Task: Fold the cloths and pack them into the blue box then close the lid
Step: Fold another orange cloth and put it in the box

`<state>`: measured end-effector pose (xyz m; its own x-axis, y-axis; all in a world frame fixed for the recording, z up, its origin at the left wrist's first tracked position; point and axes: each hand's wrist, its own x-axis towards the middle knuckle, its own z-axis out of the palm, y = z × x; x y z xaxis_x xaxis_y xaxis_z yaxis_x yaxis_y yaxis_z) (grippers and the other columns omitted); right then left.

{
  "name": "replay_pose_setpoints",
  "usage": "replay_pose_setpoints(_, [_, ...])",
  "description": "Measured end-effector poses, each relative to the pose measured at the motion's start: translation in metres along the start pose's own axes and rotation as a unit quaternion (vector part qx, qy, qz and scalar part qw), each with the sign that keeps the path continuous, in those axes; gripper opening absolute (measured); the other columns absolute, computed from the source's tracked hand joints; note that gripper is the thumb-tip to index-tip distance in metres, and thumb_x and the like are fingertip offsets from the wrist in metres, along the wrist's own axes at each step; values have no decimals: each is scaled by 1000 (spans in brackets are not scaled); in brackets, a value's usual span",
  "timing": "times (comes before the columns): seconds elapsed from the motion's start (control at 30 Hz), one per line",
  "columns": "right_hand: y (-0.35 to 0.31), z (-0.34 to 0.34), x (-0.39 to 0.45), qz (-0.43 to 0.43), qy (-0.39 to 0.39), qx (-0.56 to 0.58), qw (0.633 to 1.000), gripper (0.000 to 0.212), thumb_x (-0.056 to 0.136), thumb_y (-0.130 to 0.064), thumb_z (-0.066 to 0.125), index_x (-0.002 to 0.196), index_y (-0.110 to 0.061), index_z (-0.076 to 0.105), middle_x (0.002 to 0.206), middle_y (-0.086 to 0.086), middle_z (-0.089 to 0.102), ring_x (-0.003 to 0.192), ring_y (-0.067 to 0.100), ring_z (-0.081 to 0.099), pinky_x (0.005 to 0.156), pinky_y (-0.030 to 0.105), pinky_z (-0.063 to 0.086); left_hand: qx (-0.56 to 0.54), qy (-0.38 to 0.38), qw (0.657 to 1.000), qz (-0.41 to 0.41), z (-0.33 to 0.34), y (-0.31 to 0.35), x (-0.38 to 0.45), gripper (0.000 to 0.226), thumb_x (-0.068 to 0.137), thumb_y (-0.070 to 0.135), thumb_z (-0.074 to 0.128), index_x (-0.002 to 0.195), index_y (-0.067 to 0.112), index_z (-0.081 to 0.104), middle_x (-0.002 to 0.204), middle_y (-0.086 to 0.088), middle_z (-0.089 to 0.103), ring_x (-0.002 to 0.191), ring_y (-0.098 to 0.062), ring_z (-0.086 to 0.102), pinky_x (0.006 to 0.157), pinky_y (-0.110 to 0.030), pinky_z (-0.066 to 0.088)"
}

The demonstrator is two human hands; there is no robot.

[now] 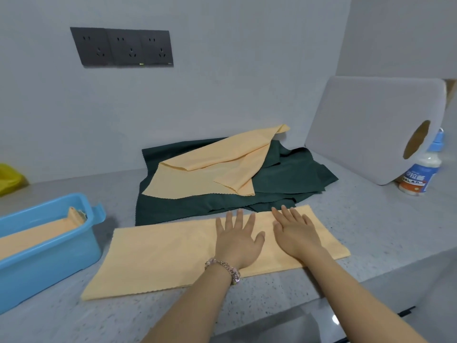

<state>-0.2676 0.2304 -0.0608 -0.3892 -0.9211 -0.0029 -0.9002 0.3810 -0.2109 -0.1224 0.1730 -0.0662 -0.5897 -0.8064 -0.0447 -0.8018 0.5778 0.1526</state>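
A long yellow cloth (160, 256), folded into a flat strip, lies across the grey counter in front of me. My left hand (237, 238) rests flat on its middle with fingers spread. Beside it, my right hand (295, 231) presses flat on the strip's right part. Behind the strip lies a rumpled dark green cloth (291, 179) with another loose yellow cloth (210, 172) on top. The blue box (49, 258) stands open at the left, and a folded yellow cloth (32, 236) lies inside it. No lid is in view.
A grey board (371, 129) with a handle hole leans on the wall at the right, a white bottle (420, 172) behind it. Something yellow (8, 178) sits at the far left. Wall sockets (123, 47) are above. The counter's front edge (371, 280) runs near my forearms.
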Motion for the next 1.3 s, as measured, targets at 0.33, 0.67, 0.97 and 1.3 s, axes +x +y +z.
replay_pose_setpoints(0.33, [5, 4, 5, 7, 1, -23, 1000, 52, 99, -39, 8, 150, -32, 0, 158, -4, -3, 146, 15, -4, 117, 37, -1, 6, 6, 1000, 1, -7, -67, -25, 70, 89, 68, 8, 149, 35, -3, 157, 6, -14, 144, -12, -15, 115, -43, -13])
replay_pose_setpoints(0.67, [-36, -3, -9, -93, 44, -2, 995, 51, 101, -27, 17, 151, -24, 8, 158, 0, 7, 146, 18, -2, 117, 35, -2, -4, 20, 999, -47, -9, -85, -50, 63, 96, 54, 10, 151, 27, -3, 158, 2, -13, 144, -13, -15, 116, -40, -13])
replay_pose_setpoints(0.97, [-77, 23, -18, -178, -16, -3, 984, 50, 101, -38, 13, 150, -29, 9, 158, -7, 3, 145, 10, -1, 116, 30, -1, -5, 19, 1000, -23, -10, -98, -64, 57, 99, 48, 11, 151, 30, -2, 158, 7, -12, 144, -7, -14, 117, -36, -10])
replay_pose_setpoints(1.3, [-110, 16, -22, -197, 51, -34, 979, 50, 97, -22, 27, 146, -20, 27, 154, 3, 24, 143, 22, 13, 116, 36, 8, -4, 19, 994, -105, -20, -163, -98, 59, 97, 52, 10, 150, 30, -5, 158, 5, -14, 144, -11, -15, 117, -38, -12])
